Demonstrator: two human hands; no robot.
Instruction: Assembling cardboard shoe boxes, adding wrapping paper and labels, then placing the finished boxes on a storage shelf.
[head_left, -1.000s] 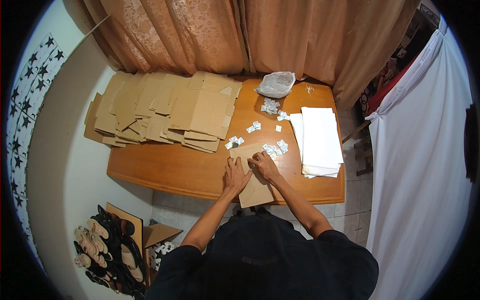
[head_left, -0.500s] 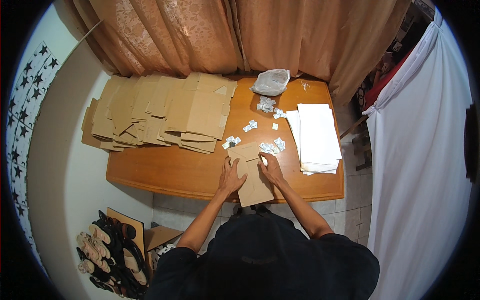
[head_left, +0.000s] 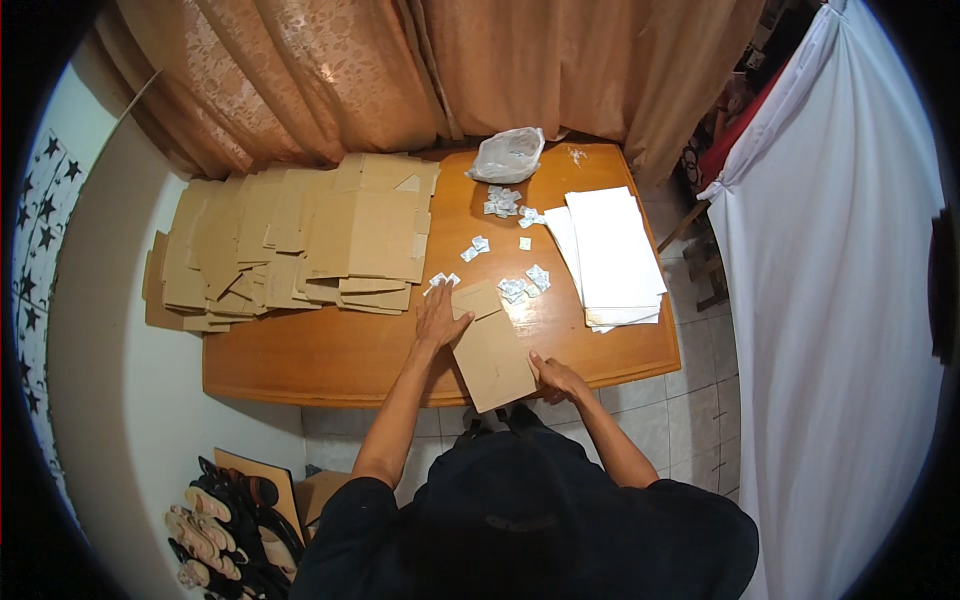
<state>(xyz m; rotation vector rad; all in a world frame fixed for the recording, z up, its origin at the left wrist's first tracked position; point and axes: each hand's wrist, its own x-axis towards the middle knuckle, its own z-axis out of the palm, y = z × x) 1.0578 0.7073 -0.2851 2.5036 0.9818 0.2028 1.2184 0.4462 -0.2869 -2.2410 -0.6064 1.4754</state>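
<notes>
We seem to be positioning the folded cardboard (head_left: 492, 355) at the worktop's (head_left: 300, 355) near edge. Our left hand (head_left: 437, 320) rests, fingers spread, along its left side; our right hand (head_left: 560, 379) pinches its right edge. The next move calls for even support.

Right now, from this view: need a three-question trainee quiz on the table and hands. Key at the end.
1. Multiple choice: what lies right by the fingertips of the left hand?
A) shoes
B) small packets
C) a plastic bag

2. True or false: the right hand is at the right edge of the flat cardboard piece.

3. Fill in: the white sheets lie toward the ____ end of the table, opposite the cardboard stack.

Key: 1. B; 2. True; 3. right
</notes>
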